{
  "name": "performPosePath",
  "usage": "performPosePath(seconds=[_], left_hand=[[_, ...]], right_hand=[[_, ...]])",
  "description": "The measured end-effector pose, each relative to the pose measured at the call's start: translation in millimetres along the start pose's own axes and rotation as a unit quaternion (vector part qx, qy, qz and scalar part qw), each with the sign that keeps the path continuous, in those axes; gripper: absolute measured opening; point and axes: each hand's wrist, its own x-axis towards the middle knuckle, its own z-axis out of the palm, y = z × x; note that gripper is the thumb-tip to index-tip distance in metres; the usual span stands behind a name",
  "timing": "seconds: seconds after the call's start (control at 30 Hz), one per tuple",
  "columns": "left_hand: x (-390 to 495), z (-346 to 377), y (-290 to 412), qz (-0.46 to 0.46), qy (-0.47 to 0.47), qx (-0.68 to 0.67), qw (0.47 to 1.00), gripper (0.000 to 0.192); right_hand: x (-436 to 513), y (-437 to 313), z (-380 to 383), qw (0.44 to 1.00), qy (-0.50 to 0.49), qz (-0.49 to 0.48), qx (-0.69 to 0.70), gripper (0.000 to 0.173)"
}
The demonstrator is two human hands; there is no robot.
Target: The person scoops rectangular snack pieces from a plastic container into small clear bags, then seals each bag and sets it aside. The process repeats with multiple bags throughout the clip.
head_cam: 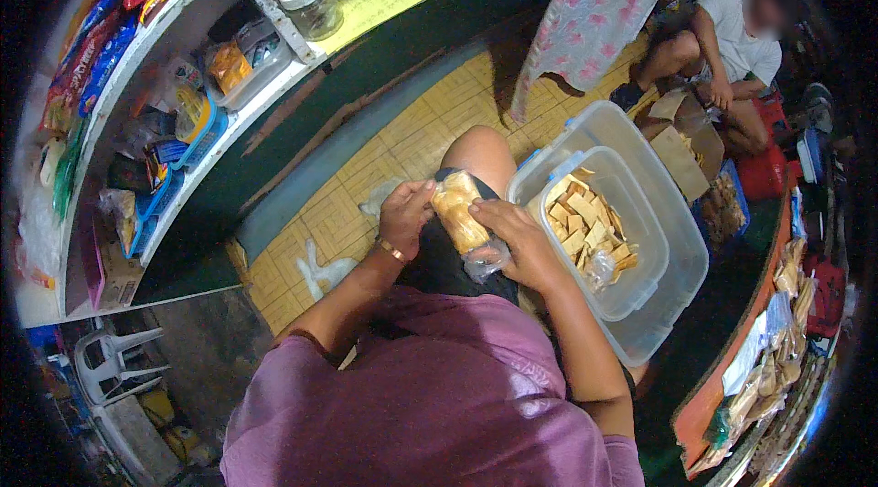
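Between my two hands is a clear plastic bag (458, 211) packed with pale, flat biscuit-like pieces. Its loose, crumpled end hangs toward my lap. My left hand (405, 212), with a metal bracelet at the wrist, pinches the bag's upper left side. On the right side, my right hand (514, 233) grips the bag with its fingers along the packed part. Just right of that hand stands a clear plastic tub (648, 295) nested in a larger clear tub (686, 274). Flat, pale yellow pieces (583, 216) lie inside, with a crumpled plastic bag (600, 267) among them.
A seated person (737, 41) is at the upper right beside an open cardboard box (686, 151). A floral curtain (597, 14) hangs ahead. Shelves on the left hold blue baskets (202, 137) and a lidded jar (312, 7). A white cat (329, 271) appears on the floor.
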Motion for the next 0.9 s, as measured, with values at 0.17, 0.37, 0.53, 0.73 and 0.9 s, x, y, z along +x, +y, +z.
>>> performPosePath(seconds=[0.17, 0.37, 0.53, 0.73, 0.9], left_hand=[[11.9, 20.6, -3.5, -0.024, -0.049, -0.059, 0.997, 0.013], [17.8, 12.7, -11.2, -0.082, -0.049, -0.144, 0.985, 0.020], [17.6, 12.1, -9.9, -0.092, -0.022, -0.168, 0.981, 0.028], [24.4, 22.9, 27.3, -0.103, -0.052, -0.060, 0.992, 0.028], [34.8, 35.5, 27.8, -0.027, -0.160, 0.128, 0.978, 0.024]], right_hand=[[-10.2, 4.6, -4.2, 0.999, 0.029, 0.034, 0.006, 0.050], [-16.6, 11.3, 3.7, 0.994, 0.059, 0.066, 0.056, 0.047], [-15.3, 11.2, 8.4, 0.991, 0.071, 0.081, 0.079, 0.043], [-16.5, 11.1, 5.1, 0.995, 0.047, 0.059, 0.069, 0.049], [-14.7, 10.1, -4.1, 0.999, 0.018, 0.032, 0.026, 0.061]])
